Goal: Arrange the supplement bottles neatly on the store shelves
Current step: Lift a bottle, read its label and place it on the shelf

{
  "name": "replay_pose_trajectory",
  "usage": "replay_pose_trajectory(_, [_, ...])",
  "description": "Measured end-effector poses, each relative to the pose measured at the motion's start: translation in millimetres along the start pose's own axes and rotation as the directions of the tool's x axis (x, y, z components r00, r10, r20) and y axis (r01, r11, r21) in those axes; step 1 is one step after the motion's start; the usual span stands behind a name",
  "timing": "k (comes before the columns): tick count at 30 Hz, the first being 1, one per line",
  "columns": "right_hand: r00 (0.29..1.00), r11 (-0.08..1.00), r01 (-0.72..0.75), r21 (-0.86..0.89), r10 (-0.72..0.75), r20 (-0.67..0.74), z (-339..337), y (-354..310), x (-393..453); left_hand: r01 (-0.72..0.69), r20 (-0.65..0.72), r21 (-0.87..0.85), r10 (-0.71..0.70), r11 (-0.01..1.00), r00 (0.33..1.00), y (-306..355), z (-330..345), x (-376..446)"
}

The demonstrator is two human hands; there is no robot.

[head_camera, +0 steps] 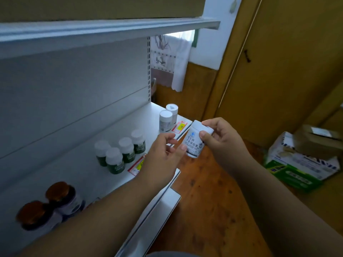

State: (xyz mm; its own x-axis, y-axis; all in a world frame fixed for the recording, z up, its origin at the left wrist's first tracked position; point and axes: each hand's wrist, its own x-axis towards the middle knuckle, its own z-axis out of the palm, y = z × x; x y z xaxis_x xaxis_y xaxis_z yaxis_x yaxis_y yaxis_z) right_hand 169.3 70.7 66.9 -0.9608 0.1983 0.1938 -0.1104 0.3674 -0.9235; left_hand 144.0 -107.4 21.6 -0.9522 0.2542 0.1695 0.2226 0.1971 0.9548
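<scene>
You have one wide-angle camera on the head, looking forward and down, close to your hands, with the shelf (pixel 89 151) at left and the wooden floor (pixel 209 210) at right.

Both bare forearms reach forward. The right hand (pixel 220 138) pinches with curled fingers. The left hand (pixel 163 154) hovers beside it, fingers loosely bent.

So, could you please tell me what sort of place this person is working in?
Probably a small shop or pharmacy corner in a plain room: a white retail shelf with price tags on its edge, grouped supplement bottles, and a stock carton on the wooden floor.
</scene>
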Motion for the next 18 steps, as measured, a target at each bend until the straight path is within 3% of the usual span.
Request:
replay_pose_trajectory(4, [0.997, 0.998, 0.064, 0.005, -0.064, 0.046, -5, 37, 69, -0.01, -0.017, 0.211, 0.014, 0.977, 1.0, -17, 17, 57])
replay_pose_trajectory(8, [0.985, 0.993, 0.119, 0.02, -0.121, 0.126, -11, 82, 152, -0.053, -0.16, 0.495, 0.15, 0.867, 0.976, -34, 35, 119])
replay_pose_trajectory(10, [0.97, 0.988, 0.155, -0.003, -0.152, 0.192, -13, 105, 199, -0.001, -0.247, 0.655, 0.215, 0.756, 0.945, -38, 39, 153])
replay_pose_trajectory(13, [0.931, 0.954, 0.24, -0.183, -0.173, 0.32, -18, 136, 261, 0.134, -0.299, 0.812, 0.208, 0.568, 0.931, -47, 51, 196])
replay_pose_trajectory(18, [0.81, 0.912, 0.354, -0.208, -0.188, 0.555, -10, 166, 325, 0.332, -0.33, 0.91, -0.053, 0.25, 0.943, -68, 68, 248])
